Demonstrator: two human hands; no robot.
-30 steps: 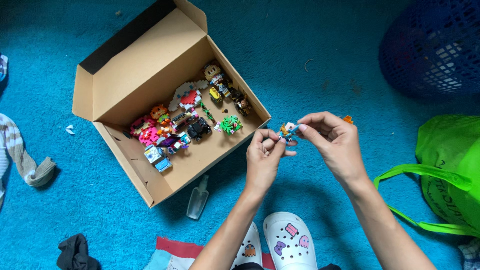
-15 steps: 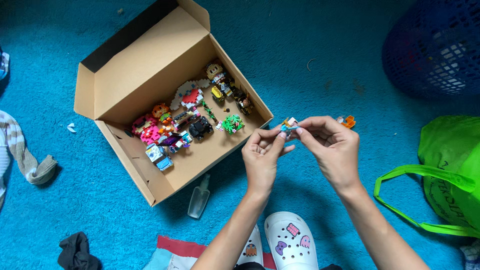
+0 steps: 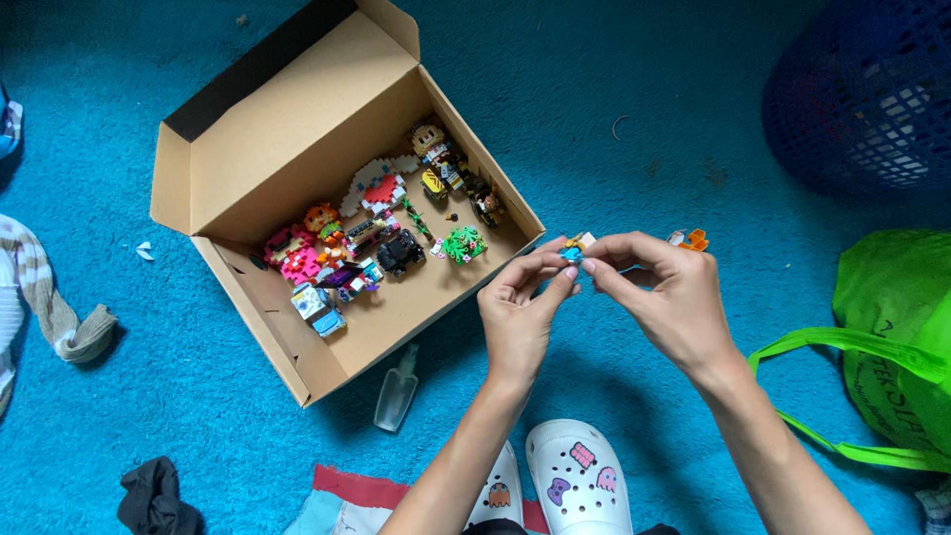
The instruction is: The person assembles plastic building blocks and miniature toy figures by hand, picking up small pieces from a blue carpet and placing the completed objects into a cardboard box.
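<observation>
1. Both hands, left hand [image 3: 520, 317] and right hand [image 3: 674, 302], pinch a tiny blue and orange brick-built plastic figure [image 3: 573, 248] between closed fingertips, above the blue carpet floor [image 3: 614, 89], just beside the open cardboard box [image 3: 297, 129].
2. Judged risk: uneven pressure could snap pieces off, losing them in carpet pile.
3. A small orange loose piece [image 3: 696, 239] behind the right hand might get knocked away.

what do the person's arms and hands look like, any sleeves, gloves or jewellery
Both forearms are bare with no sleeves in view. The left hand and right hand wear no gloves, and no rings, watch or bracelets show. The fingers are slim, with short nails that look unpainted.
</observation>
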